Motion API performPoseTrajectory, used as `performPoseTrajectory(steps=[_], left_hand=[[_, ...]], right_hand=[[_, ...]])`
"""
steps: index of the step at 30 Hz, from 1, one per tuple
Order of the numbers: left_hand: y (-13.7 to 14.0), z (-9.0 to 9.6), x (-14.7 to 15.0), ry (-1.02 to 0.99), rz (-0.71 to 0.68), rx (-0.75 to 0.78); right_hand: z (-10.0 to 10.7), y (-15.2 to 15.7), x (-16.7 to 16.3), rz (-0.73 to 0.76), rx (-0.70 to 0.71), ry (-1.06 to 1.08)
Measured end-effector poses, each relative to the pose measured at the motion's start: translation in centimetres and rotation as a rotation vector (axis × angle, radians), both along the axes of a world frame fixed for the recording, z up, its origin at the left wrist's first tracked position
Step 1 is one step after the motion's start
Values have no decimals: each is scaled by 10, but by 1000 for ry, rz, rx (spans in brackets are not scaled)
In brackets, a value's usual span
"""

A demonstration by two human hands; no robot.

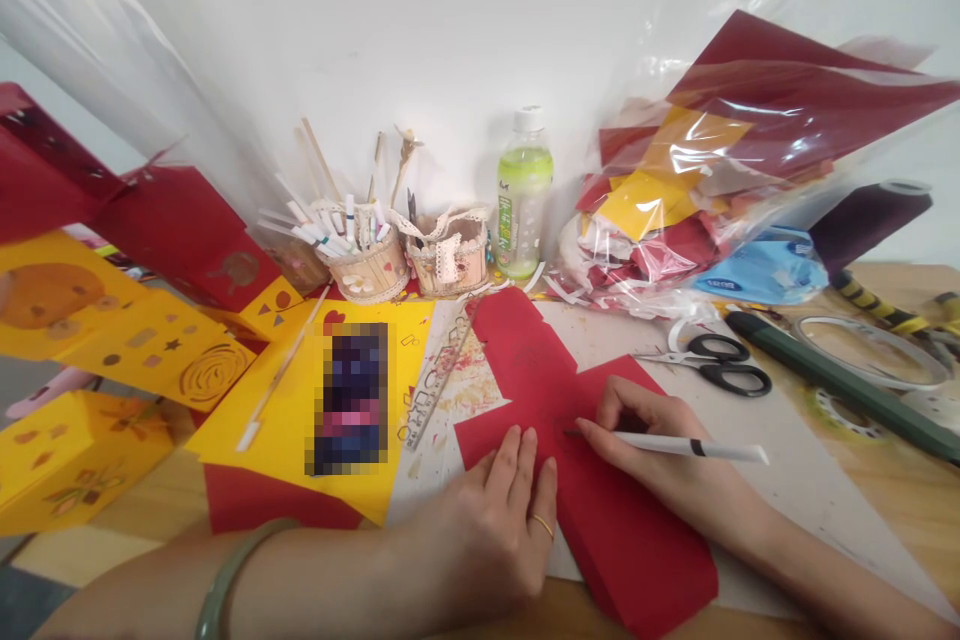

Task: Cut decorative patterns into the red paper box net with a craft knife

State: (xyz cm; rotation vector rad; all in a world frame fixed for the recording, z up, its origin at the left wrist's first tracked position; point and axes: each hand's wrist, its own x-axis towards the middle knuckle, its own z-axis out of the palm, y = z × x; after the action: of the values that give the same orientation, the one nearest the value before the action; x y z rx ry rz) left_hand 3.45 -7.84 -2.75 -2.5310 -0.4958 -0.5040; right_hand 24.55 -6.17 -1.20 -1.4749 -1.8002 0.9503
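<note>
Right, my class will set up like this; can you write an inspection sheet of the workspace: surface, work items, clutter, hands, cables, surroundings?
Surface: pale board, marked and scuffed, on a wooden table.
Work items: cut red paper and a white pen.
Clutter: stencil ruler, scissors, clear bag of paper scraps.
Hands: left hand rests on the red paper; right hand holds the pen, tip at the paper.
Cables: nothing seen.
Surroundings: pale wall behind; bottle before it.

Cut card (637, 530) is coloured red | pen (660, 443) is coloured white, banded black | flat sheet (289, 440) is coloured yellow | bottle (524, 200) is tinted light green | tool handle (874, 305) is striped yellow-black | bangle (225, 575) is tinted green
</note>
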Motion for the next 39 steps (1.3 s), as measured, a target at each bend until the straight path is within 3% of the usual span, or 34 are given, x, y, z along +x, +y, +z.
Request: performPoseTrajectory(steps=[18, 26, 39], left_hand=[[0, -2, 0, 22, 3, 22], [0, -1, -1, 29, 8, 7], [0, -1, 0, -17, 12, -8]], right_hand=[[1, 1, -1, -14, 5, -22], [2, 0, 3, -99, 47, -19], [2, 0, 2, -69, 25, -42]])
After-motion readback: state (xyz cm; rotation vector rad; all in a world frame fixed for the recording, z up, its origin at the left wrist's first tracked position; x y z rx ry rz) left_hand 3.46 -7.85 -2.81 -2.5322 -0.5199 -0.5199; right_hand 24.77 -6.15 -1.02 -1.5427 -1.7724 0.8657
